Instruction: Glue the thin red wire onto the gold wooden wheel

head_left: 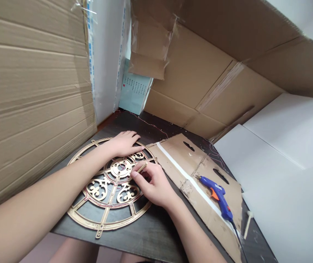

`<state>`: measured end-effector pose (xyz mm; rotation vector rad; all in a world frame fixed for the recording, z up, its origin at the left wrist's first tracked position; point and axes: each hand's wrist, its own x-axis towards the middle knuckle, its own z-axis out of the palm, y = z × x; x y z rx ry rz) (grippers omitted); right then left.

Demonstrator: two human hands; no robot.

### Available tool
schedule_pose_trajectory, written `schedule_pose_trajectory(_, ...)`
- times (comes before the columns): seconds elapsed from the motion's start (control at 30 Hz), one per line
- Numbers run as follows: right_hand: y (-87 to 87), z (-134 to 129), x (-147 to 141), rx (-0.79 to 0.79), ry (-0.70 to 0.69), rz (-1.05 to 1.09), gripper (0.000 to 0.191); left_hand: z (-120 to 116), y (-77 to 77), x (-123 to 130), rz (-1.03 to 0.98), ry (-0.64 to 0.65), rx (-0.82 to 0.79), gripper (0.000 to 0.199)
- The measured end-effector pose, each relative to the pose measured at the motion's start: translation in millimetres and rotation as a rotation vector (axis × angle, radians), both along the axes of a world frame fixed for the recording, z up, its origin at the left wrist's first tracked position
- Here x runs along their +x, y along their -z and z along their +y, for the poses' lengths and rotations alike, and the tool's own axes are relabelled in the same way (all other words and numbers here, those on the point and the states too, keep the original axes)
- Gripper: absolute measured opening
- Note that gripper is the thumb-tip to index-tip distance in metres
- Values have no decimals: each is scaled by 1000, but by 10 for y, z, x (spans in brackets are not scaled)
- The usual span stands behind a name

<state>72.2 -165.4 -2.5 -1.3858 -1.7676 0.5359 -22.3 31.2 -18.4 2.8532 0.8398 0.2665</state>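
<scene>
A round, gold-coloured openwork frame [107, 215] with scrollwork, a ringed hub [121, 168] and thin reddish wires along its rings lies flat on the dark table. My left hand [125, 143] rests on its far side, palm down, fingers stretched out. Beside the hub, on the right, my right hand [156, 184] is closed in a pinch around a short, thin tan stick [142, 168]. The stick's lower end is near the hub; whether it touches cannot be made out. My left forearm covers part of the frame's left side.
A blue hot glue gun [219, 197] with an orange trigger lies on a flat cardboard sheet [200, 160] at right, its cord trailing forward. Near the table's right edge is a small pale hammer-shaped tool [248, 224]. Cardboard walls [195, 69] and a light-blue printed box [135, 91] stand behind.
</scene>
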Motion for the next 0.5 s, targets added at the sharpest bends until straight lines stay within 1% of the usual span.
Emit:
schedule_pose_trajectory(0.13, -3, -2, 7, 10, -16, -22, 13, 2, 2, 2, 7, 0, -7, 77)
schedule_pose_trajectory(0.3, -7, -4, 2, 3, 3, -12, 13, 0, 2, 3, 0, -3, -14, 77)
schedule_pose_trajectory(0.5, -13, -3, 1, -8, -36, -1, 14, 1, 5, 6, 8, -3, -3, 78)
